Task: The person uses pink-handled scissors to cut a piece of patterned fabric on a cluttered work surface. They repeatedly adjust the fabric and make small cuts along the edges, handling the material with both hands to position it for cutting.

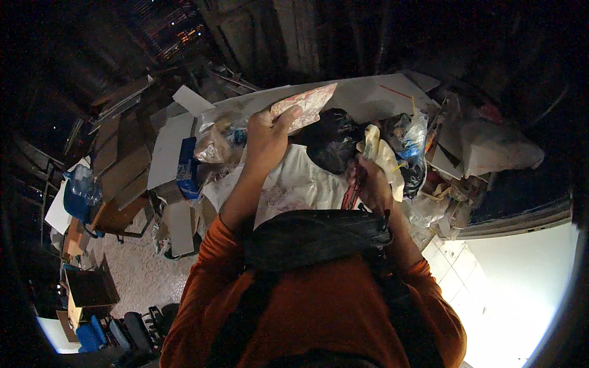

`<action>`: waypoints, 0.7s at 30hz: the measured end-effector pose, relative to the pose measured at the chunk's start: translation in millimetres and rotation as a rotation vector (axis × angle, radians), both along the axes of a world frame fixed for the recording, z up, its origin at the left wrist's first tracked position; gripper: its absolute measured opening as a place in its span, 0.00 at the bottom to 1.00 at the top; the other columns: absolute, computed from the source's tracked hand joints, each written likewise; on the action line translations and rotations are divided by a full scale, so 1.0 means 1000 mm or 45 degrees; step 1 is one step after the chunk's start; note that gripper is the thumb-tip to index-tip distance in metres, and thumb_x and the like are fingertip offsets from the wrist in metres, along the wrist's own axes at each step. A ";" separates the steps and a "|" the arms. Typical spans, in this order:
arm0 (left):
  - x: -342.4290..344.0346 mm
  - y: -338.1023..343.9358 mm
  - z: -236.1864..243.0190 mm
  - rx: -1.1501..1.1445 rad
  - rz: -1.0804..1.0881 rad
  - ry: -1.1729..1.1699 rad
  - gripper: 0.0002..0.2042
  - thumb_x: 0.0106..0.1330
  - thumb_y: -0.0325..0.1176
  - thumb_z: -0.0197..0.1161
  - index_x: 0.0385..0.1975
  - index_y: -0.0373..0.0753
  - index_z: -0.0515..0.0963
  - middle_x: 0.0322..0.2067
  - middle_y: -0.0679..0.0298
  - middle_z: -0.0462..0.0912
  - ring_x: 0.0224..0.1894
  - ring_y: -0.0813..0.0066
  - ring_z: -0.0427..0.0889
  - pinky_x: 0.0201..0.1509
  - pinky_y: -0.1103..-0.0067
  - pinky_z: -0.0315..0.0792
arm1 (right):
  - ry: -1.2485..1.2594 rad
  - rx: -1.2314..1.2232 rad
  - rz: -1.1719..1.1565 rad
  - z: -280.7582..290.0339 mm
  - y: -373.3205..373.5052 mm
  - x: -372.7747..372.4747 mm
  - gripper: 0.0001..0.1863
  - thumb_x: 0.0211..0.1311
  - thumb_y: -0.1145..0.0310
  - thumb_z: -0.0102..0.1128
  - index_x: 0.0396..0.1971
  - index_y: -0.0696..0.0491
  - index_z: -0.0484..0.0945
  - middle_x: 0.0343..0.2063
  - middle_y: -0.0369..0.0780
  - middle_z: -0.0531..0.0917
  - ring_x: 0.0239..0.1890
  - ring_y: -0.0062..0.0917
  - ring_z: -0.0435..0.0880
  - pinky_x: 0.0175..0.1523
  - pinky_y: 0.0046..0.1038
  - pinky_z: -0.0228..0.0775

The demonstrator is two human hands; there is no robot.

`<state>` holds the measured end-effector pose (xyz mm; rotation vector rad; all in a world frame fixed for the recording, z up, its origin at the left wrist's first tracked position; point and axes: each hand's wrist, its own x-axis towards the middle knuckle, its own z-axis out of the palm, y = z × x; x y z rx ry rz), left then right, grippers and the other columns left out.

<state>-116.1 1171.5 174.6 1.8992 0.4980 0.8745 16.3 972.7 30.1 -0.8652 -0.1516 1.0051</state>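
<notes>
My left hand [268,142] is closed on a torn, flat piece of cardboard [311,103], whitish with reddish print, raised above the heap. The thumb presses on its face. Lower and to the right, my right hand [375,187] is closed around a narrow red thing [352,189], whose kind I cannot make out. Beyond that hand stands a crumpled cream sheet [385,158], very close to the fingers. Between my hands lies a black plastic bag [331,142]. A wrinkled white sack [310,181] spreads beneath them, partly hidden by the black pouch [316,238] at my chest.
Clear plastic bags [215,144] and a blue box [187,168] sit left of the sack. Stacked cardboard sheets [126,153] fill the left side. To the right are a clear bag with blue contents [410,144] and a large pale sack [500,147]. Chairs [138,331] stand at lower left.
</notes>
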 end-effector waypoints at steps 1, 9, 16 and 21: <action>0.001 0.002 -0.004 0.003 0.001 -0.056 0.16 0.67 0.39 0.65 0.44 0.30 0.83 0.39 0.52 0.88 0.41 0.63 0.87 0.49 0.74 0.75 | 0.056 0.021 0.029 -0.005 -0.002 -0.006 0.16 0.71 0.53 0.57 0.38 0.51 0.75 0.27 0.37 0.79 0.21 0.25 0.76 0.30 0.27 0.74; 0.007 -0.002 -0.019 0.304 0.194 0.126 0.13 0.69 0.38 0.64 0.43 0.34 0.85 0.39 0.52 0.88 0.40 0.64 0.88 0.47 0.74 0.76 | -0.348 0.058 0.138 0.097 0.012 0.007 0.16 0.73 0.53 0.52 0.39 0.53 0.72 0.21 0.34 0.73 0.17 0.20 0.74 0.19 0.25 0.67; 0.011 -0.008 -0.020 0.367 0.180 -0.014 0.11 0.70 0.35 0.63 0.45 0.38 0.86 0.41 0.55 0.89 0.42 0.63 0.88 0.49 0.74 0.77 | -0.424 -0.010 0.252 0.129 0.036 0.019 0.15 0.73 0.54 0.53 0.37 0.52 0.72 0.18 0.32 0.73 0.14 0.17 0.70 0.17 0.23 0.64; 0.013 0.001 -0.031 0.334 0.150 -0.070 0.10 0.69 0.33 0.63 0.46 0.38 0.86 0.41 0.54 0.89 0.43 0.63 0.88 0.50 0.74 0.77 | -0.595 -0.033 0.329 0.112 0.050 0.010 0.16 0.72 0.53 0.53 0.37 0.51 0.71 0.18 0.32 0.72 0.14 0.17 0.69 0.17 0.22 0.63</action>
